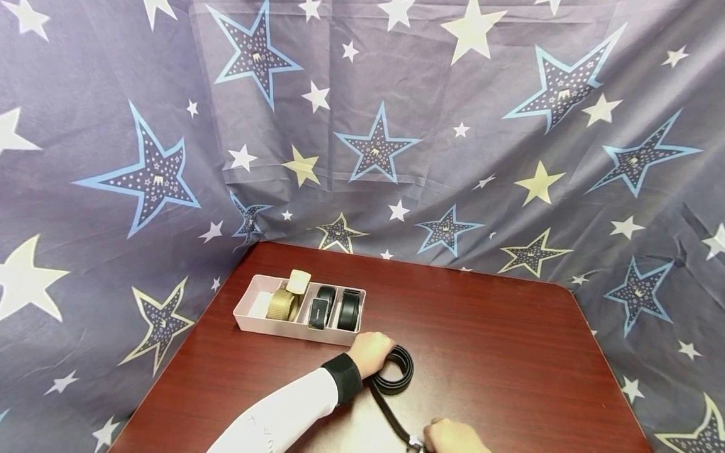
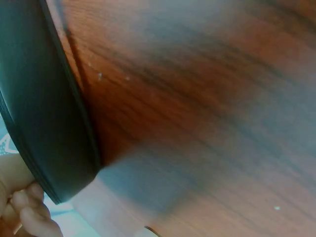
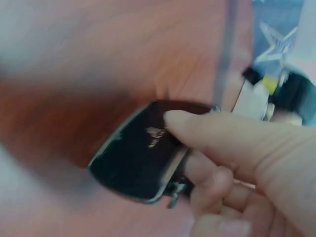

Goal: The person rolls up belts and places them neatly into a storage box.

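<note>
A black belt (image 1: 406, 365) is rolled into a loose coil standing out over the table, its free end running toward the near side. My left hand (image 1: 370, 353) grips the coil at its left side; in the left wrist view the fingers (image 2: 34, 217) curl behind the wide black strap (image 2: 47, 108). Near the bottom of the head view, my right hand (image 1: 455, 436) is at the belt's buckle end. Close up in the right wrist view, thumb and fingers pinch the dark, metal-rimmed buckle (image 3: 131, 158), which bears a small gold-coloured emblem.
A pale divided box (image 1: 317, 333) stands on the reddish-brown table (image 1: 481, 333), behind and left of my left hand. In its compartments are a tan rolled belt (image 1: 279, 305) with a cream buckle (image 1: 298, 281) and black rolled belts (image 1: 348, 311). Star-printed cloth (image 1: 374, 207) hangs around the table.
</note>
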Tool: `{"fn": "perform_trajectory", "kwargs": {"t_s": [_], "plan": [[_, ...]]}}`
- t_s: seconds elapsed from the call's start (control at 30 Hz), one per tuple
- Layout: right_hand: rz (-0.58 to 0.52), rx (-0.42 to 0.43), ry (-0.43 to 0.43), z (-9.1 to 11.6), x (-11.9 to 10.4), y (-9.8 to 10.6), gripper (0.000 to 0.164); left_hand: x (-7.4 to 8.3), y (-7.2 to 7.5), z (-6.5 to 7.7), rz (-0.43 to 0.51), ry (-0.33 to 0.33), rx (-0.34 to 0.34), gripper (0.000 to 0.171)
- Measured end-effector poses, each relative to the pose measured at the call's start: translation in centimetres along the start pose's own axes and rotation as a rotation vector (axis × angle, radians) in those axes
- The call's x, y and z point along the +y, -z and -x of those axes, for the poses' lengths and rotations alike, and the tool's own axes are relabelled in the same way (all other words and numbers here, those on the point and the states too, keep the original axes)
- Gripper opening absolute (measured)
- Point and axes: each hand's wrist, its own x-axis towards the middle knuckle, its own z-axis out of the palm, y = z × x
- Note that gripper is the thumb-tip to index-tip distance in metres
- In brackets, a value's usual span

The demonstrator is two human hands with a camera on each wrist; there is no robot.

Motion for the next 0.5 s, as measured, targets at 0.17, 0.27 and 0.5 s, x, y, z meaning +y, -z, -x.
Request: {"fn": "perform_trajectory", "kwargs": {"t_s": [0.17,0.27,0.5], "plan": [[0.025,0.035,-0.044,0.7,4.9,1.5,0.031,-0.4,0.2,0.9,0.006,0.016,0.006,0.017],[0.046,0.085,-0.120,-0.3,7.4,2.2,0.035,0.0,0.3,1.5,0.026,-0.002,0.000,0.022],[-0.023,0.201,-0.248,-5.3,9.8,2.7,0.033,1.4,0.5,2.4,0.104,-0.042,-0.074,0.031]]}}
